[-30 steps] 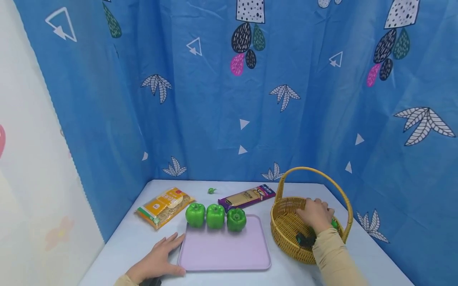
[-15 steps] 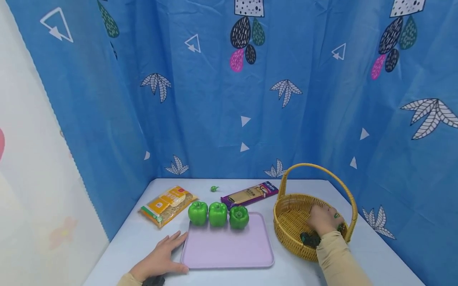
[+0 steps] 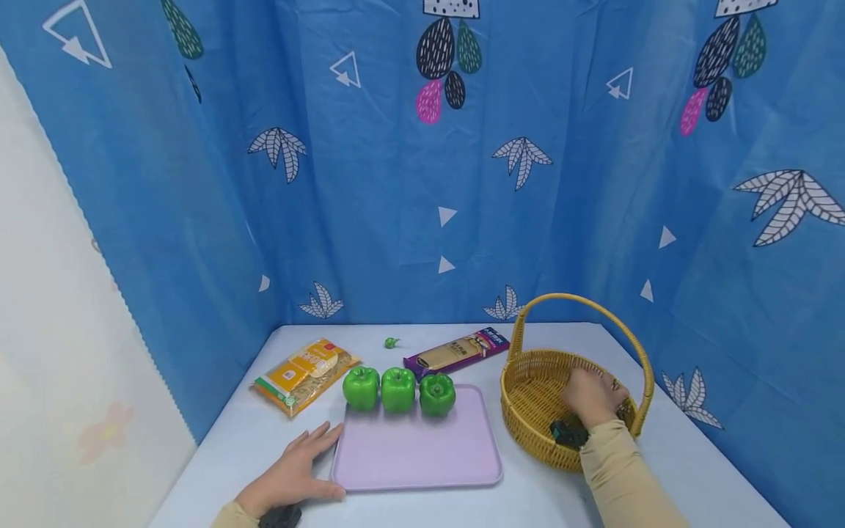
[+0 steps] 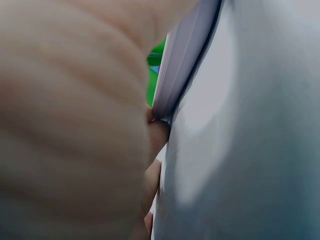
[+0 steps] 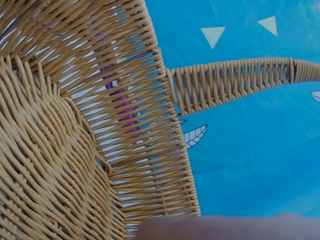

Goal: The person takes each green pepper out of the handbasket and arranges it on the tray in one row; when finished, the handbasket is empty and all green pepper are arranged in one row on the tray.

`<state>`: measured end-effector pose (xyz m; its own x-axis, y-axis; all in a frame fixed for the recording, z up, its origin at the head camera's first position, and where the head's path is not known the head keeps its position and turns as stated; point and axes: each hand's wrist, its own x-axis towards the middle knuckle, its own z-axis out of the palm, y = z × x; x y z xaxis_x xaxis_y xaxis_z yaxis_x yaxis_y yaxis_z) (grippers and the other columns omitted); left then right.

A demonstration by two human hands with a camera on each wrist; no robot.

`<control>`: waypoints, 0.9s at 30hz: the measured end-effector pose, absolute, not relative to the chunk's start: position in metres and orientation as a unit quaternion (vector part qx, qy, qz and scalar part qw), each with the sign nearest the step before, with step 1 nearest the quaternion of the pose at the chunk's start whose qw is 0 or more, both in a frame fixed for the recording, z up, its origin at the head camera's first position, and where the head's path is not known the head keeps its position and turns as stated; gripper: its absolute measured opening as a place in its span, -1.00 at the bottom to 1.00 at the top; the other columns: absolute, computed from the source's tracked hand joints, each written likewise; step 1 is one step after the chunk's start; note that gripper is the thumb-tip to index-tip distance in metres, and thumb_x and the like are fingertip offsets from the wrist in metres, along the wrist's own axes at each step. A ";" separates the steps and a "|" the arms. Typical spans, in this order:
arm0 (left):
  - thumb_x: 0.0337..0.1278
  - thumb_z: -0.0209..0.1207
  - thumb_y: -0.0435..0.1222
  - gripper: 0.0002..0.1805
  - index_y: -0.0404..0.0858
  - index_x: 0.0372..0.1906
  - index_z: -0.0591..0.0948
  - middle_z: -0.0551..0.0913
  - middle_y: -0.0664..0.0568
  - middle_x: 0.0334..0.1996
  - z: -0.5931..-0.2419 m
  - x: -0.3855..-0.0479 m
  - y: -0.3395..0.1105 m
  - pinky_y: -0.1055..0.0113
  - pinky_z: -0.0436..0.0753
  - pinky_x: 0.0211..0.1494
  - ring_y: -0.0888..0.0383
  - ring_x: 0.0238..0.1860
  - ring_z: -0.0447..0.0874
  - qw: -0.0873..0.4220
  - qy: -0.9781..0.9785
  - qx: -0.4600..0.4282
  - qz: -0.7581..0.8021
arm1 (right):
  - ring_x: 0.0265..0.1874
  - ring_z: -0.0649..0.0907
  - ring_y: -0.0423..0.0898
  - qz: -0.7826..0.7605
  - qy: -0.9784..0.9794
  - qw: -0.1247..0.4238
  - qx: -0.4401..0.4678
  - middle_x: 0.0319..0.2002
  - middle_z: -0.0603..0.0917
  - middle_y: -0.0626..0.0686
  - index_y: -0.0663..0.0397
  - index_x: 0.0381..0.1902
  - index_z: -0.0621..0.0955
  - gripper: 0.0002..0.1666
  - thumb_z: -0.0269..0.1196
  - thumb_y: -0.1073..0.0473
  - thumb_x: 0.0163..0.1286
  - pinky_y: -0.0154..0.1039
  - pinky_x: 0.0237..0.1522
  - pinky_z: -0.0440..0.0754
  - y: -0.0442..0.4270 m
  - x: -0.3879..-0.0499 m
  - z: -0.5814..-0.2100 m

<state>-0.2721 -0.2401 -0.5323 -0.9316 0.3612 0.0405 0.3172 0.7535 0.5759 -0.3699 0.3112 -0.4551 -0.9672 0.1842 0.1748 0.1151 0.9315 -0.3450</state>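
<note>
My left hand (image 3: 290, 469) lies beside the lilac tray (image 3: 416, 469), fingers spread along its left edge and thumb at its near left corner. In the left wrist view the fingers (image 4: 159, 135) touch the tray's side (image 4: 182, 55). Three green bell peppers (image 3: 361, 389) stand in a row at the tray's far edge. My right hand (image 3: 590, 396) reaches down into the wicker basket (image 3: 528, 433), near its right side. Its fingertips are hidden and blurred, so what they hold cannot be made out. The right wrist view shows the basket's woven wall (image 5: 155, 165) and a blurred strip of hand (image 5: 225, 230).
An orange-labelled food packet (image 3: 306, 375) lies left of the peppers. Behind them are a small green piece (image 3: 392, 342) and a purple packet (image 3: 455, 352). The basket's tall handle (image 3: 597, 306) arches over the right hand. Blue curtains (image 3: 383, 220) hang behind the table.
My right hand has turned and lowered toward the basket's right side; the green seen by its fingers has become hardly visible. The left hand stays at the tray, and the view shifts slightly.
</note>
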 end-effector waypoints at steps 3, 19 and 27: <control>-0.19 0.52 0.26 0.25 -0.29 0.57 0.28 0.21 -0.43 0.54 -0.532 -0.272 -0.239 -0.52 -0.11 0.52 -0.52 0.54 0.06 0.039 0.935 0.178 0.304 | 0.07 0.40 0.64 0.152 -0.983 0.056 -0.089 -0.17 0.68 0.41 0.05 -0.59 0.61 -0.75 0.27 0.34 0.29 0.66 -0.02 0.27 0.312 -0.369 -0.453; -0.23 0.51 0.29 0.25 -0.24 0.57 0.31 0.22 -0.41 0.54 -0.533 -0.275 -0.241 -0.51 -0.10 0.53 -0.50 0.54 0.06 0.042 0.937 0.166 0.304 | 0.02 0.64 0.33 0.257 -0.955 0.141 0.042 0.08 0.65 0.37 0.32 0.26 0.54 -0.51 0.32 0.27 0.43 0.21 -0.07 0.65 0.301 -0.376 -0.463; -0.23 0.51 0.30 0.26 -0.23 0.58 0.29 0.20 -0.40 0.55 -0.534 -0.274 -0.240 -0.53 -0.11 0.52 -0.53 0.54 0.02 0.048 0.938 0.155 0.305 | 0.18 0.61 0.30 0.322 -0.936 0.096 0.107 0.23 0.62 0.30 0.19 0.35 0.51 -0.47 0.28 0.12 0.51 0.25 0.15 0.63 0.299 -0.376 -0.464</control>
